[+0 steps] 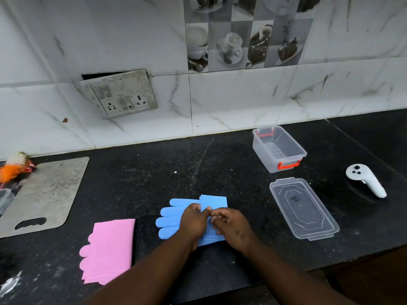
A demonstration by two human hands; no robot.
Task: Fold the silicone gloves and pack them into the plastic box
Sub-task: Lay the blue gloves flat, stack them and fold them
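Pinching the blue silicone glove [176,219] with both hands: left hand [192,223] presses down on the middle of the glove, thumb and forefinger closed on a folded edge; right hand [231,225] meets it fingertip to fingertip, fingers curled on the same fold. Glove lies flat on the black granite counter [154,172], fingers pointing left, cuff part doubled over toward the wall.

Pink silicone glove [110,249] lies flat near the counter's front edge, left of the blue one, not touching it, fingers toward lower left. Looks like more than one pink layer stacked, can't tell for sure.

Clear plastic box [278,148] with orange latches sits open and empty at the back right, close to the tiled wall. Its clear lid [304,208] lies flat on the counter just in front of the box, right of the hands, apart from both.

White handheld controller [363,179] on the far right. Grey cutting board [41,199] at the left, something orange and fluffy [13,168] behind it. Grimy switch-and-socket plate [120,93] on the wall.
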